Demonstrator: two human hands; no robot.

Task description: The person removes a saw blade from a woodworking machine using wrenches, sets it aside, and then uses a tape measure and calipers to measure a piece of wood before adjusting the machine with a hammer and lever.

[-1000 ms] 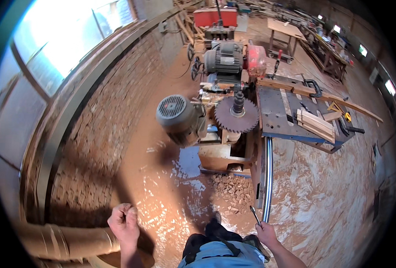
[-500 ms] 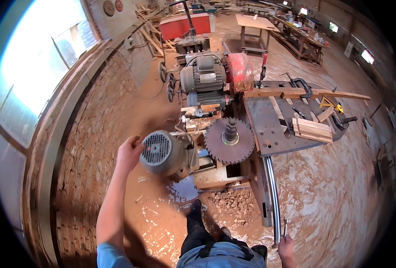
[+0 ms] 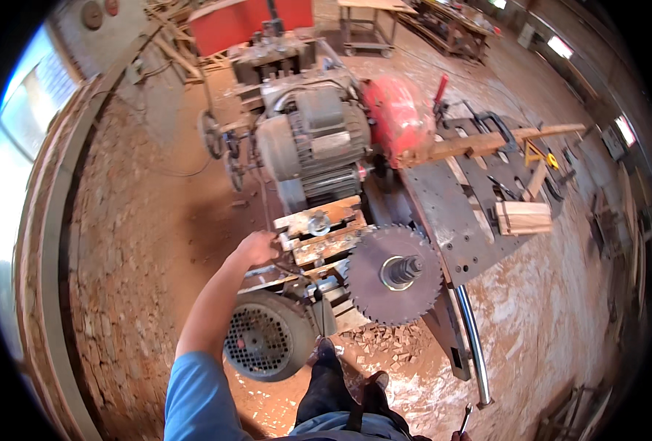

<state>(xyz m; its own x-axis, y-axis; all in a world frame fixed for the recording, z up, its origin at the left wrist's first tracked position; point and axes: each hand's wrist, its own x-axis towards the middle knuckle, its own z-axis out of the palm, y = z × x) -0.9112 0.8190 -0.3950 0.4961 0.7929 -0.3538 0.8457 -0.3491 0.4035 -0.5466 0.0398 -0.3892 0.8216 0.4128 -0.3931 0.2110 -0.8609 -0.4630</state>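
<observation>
My left hand [image 3: 258, 248] reaches to the left end of some worn wooden blocks [image 3: 326, 248] on the machine. Its fingertips are blurred against the block ends, so whether they grip anything is unclear. Just below that arm sits a round grey motor [image 3: 267, 334] with a perforated cover. A large toothed circular saw blade [image 3: 392, 275] is mounted on a threaded spindle right of the blocks. At the bottom edge, my right hand [image 3: 460, 436] is mostly out of view, closed around a small metal wrench [image 3: 465, 417] that points up beside a shiny steel rail [image 3: 473, 342].
Behind the blocks stands a larger grey motor [image 3: 315, 140] next to a red guard [image 3: 395, 117]. The steel table [image 3: 458, 228] bears wood strips [image 3: 523, 218], a clamp [image 3: 498, 132] and a long board [image 3: 480, 143]. Wood offcuts [image 3: 392, 344] litter the floor by my feet.
I have come closer to the machine. My left hand has gone from beside the round motor to the wooden blocks. My right hand has sunk toward the bottom edge, still with the wrench.
</observation>
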